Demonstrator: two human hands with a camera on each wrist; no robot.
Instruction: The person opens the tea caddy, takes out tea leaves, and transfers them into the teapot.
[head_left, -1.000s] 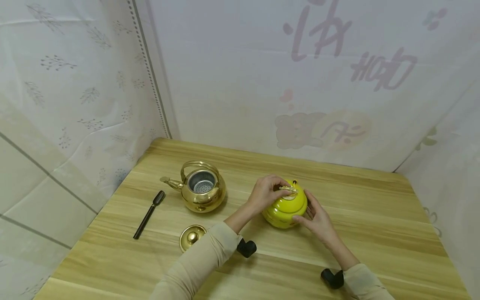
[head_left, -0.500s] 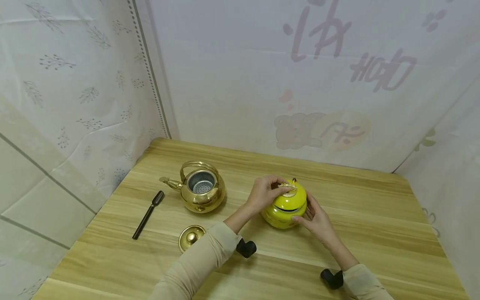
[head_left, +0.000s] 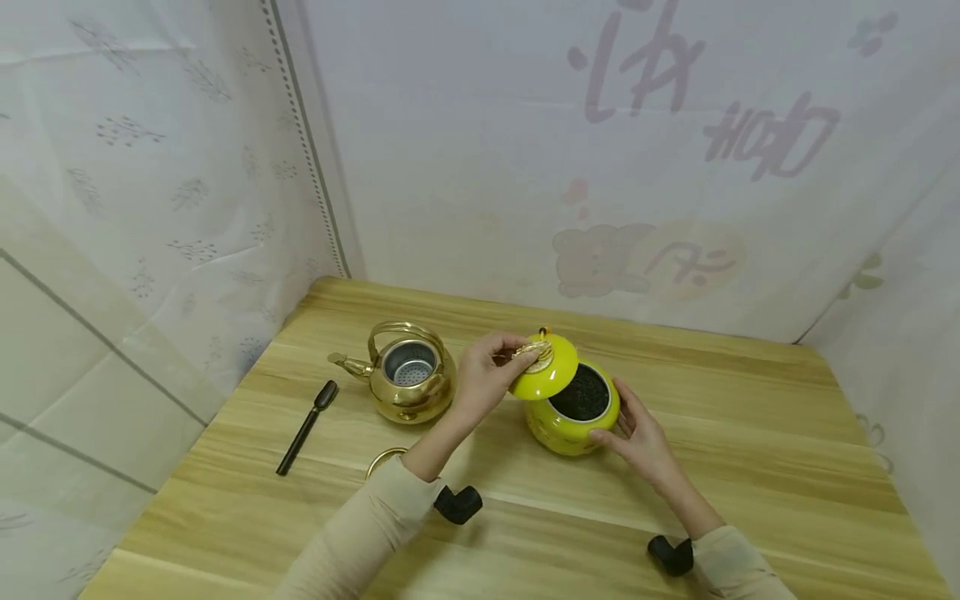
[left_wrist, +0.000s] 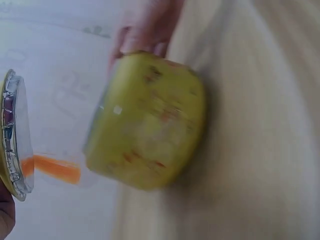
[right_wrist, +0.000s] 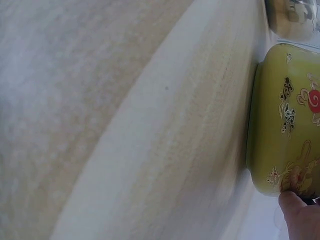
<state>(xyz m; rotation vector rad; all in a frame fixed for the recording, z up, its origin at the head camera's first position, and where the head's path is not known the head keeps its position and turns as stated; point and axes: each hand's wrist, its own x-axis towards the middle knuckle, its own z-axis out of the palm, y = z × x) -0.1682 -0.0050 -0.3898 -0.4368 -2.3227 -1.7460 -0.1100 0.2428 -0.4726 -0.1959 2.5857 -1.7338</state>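
Note:
In the head view my left hand (head_left: 483, 379) pinches the yellow lid (head_left: 552, 371) by its gold knob. The lid hangs tilted above the left side of a yellow jar (head_left: 566, 437), partly covering its mouth. Dark, loose contents (head_left: 585, 396) show inside the jar. My right hand (head_left: 641, 442) grips the jar's right side, thumb in front and fingers behind, while it stands on the table. The left wrist view has the lid (left_wrist: 17, 135) apart from the blurred jar (left_wrist: 150, 120). My right thumb (right_wrist: 299, 212) presses the patterned jar wall (right_wrist: 285, 120) in the right wrist view.
A lidless gold teapot (head_left: 408, 392) with a strainer inside stands left of the jar. Left of it lies a dark scoop (head_left: 307, 427). My left forearm mostly hides a gold lid (head_left: 380, 460). Fabric walls (head_left: 465, 208) border the wooden table (head_left: 750, 433).
My left hand has raised the yellow lid off the jar and carried it left, exposing the dark contents. My right hand still grips the jar. My left sleeve now covers more of the gold lid.

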